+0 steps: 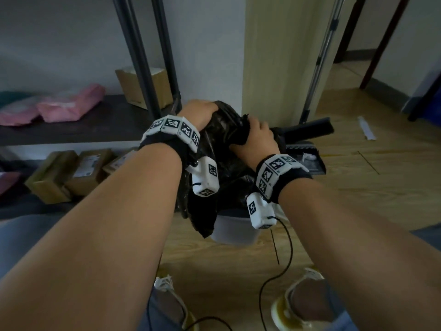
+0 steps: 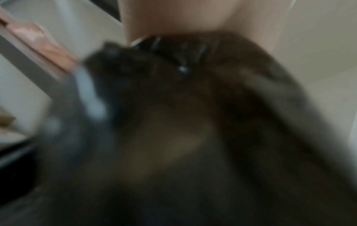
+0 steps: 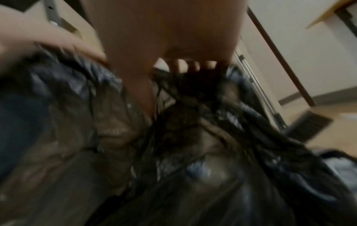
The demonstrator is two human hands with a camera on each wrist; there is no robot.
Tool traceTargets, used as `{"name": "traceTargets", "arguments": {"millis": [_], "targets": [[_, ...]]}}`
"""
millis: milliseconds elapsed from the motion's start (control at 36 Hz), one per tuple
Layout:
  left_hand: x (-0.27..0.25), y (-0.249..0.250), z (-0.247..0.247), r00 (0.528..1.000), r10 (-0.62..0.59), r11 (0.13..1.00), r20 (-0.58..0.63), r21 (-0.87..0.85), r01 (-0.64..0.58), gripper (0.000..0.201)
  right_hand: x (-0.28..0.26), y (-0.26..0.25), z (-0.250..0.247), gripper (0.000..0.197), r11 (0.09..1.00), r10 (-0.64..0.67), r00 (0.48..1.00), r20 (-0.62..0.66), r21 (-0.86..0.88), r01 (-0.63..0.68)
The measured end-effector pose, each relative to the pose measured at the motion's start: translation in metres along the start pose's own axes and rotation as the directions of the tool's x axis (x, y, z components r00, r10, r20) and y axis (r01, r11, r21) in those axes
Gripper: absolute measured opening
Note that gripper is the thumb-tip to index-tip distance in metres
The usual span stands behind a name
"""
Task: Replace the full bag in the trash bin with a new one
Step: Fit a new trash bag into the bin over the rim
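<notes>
Fingers of your right hand (image 1: 256, 137) curl tightly round the gathered neck of the black trash bag (image 1: 222, 168), seen from the head camera. Your left hand (image 1: 199, 113) cups and grips the bag's top on the far left side. The bag hangs partly lifted above the pale trash bin (image 1: 235, 229), its lower end draped over the bin's rim. A broom and dustpan (image 1: 307, 144) lie just behind. To do this well, keep the neck bunched shut and lift straight up, so the thin plastic likely won't snag or tear.

From the left wrist camera, you get mostly blur: dark plastic fills it, and the fingers cannot be made out.

From the right wrist camera, you see what the head view hides: fingertips (image 3: 191, 65) pinching twisted strands of plastic, film stretched taut below.
</notes>
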State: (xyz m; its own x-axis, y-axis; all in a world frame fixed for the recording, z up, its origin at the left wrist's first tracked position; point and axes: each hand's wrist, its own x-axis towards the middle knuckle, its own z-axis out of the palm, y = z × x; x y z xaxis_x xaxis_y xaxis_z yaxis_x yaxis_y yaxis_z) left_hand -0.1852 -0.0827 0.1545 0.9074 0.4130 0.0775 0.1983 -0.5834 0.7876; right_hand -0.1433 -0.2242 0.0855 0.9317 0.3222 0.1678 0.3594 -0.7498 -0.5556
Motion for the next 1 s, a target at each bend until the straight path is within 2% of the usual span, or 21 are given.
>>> {"name": "traceTargets", "arguments": {"millis": [56, 111, 139, 194, 278, 417, 500, 583, 667, 694, 722, 778, 833, 917, 1000], "targets": [[-0.001, 0.003, 0.001, 1.0, -0.014, 0.998, -0.005, -0.056, 0.014, 0.039, 0.003, 0.006, 0.004, 0.069, 0.993, 0.117, 0.992, 0.045, -0.039, -0.115], [0.006, 0.003, 0.001, 0.999, -0.042, 0.993, 0.012, -0.106, 0.043, 0.038, 0.008, 0.015, 0.003, 0.045, 0.982, 0.189, 0.982, 0.032, -0.014, -0.188], [0.009, 0.001, 0.0, 0.997, -0.067, 0.995, -0.023, -0.075, 0.065, 0.037, 0.01, 0.02, 0.001, 0.035, 0.976, 0.217, 0.976, 0.006, 0.011, -0.217], [0.015, -0.007, 0.001, 0.996, -0.054, 0.998, -0.072, 0.028, 0.057, 0.034, 0.015, 0.028, -0.003, 0.027, 0.965, 0.26, 0.964, -0.059, 0.045, -0.257], [0.023, -0.02, 0.005, 0.988, -0.01, 0.994, -0.154, 0.105, 0.026, 0.027, 0.021, 0.039, -0.011, 0.025, 0.955, 0.297, 0.946, -0.132, 0.069, -0.29], [0.034, -0.038, 0.009, 0.969, -0.097, 0.969, -0.228, 0.201, 0.144, 0.029, 0.031, 0.058, -0.023, 0.024, 0.939, 0.343, 0.916, -0.206, 0.056, -0.339], [0.034, -0.051, 0.013, 0.937, -0.128, 0.929, -0.324, 0.291, 0.227, 0.033, 0.033, 0.071, -0.024, 0.028, 0.917, 0.397, 0.897, -0.196, 0.048, -0.396], [0.036, -0.06, 0.019, 0.936, -0.166, 0.916, -0.311, 0.303, 0.263, 0.033, 0.033, 0.078, -0.022, 0.028, 0.889, 0.456, 0.885, -0.091, -0.006, -0.458], [0.039, -0.059, 0.025, 0.953, -0.174, 0.934, -0.25, 0.265, 0.24, 0.022, 0.029, 0.071, -0.011, 0.022, 0.897, 0.435, 0.878, 0.201, -0.181, -0.403], [0.041, -0.057, 0.028, 0.959, -0.173, 0.943, -0.222, 0.244, 0.227, 0.02, 0.028, 0.067, -0.006, 0.023, 0.888, 0.445, 0.86, 0.25, -0.245, -0.388], [0.043, -0.056, 0.032, 0.965, -0.169, 0.948, -0.198, 0.235, 0.214, 0.027, 0.029, 0.065, 0.001, 0.028, 0.887, 0.447, 0.854, 0.264, -0.254, -0.386], [0.046, -0.052, 0.039, 0.973, -0.163, 0.956, -0.162, 0.218, 0.197, 0.038, 0.031, 0.064, 0.018, 0.057, 0.898, 0.431, 0.87, 0.239, -0.214, -0.385], [0.046, -0.047, 0.046, 0.981, -0.149, 0.959, -0.126, 0.222, 0.174, 0.035, 0.031, 0.061, 0.028, 0.064, 0.933, 0.344, 0.918, 0.195, -0.183, -0.311], [0.047, -0.046, 0.054, 0.995, -0.07, 0.956, -0.078, 0.279, 0.089, 0.024, 0.038, 0.059, 0.038, 0.051, 0.953, 0.243, 0.968, 0.065, -0.202, -0.226], [0.053, -0.055, 0.058, 0.996, -0.056, 0.96, -0.067, 0.272, 0.072, 0.027, 0.048, 0.06, 0.044, 0.026, 0.958, 0.213, 0.977, 0.013, -0.201, -0.206]]}}
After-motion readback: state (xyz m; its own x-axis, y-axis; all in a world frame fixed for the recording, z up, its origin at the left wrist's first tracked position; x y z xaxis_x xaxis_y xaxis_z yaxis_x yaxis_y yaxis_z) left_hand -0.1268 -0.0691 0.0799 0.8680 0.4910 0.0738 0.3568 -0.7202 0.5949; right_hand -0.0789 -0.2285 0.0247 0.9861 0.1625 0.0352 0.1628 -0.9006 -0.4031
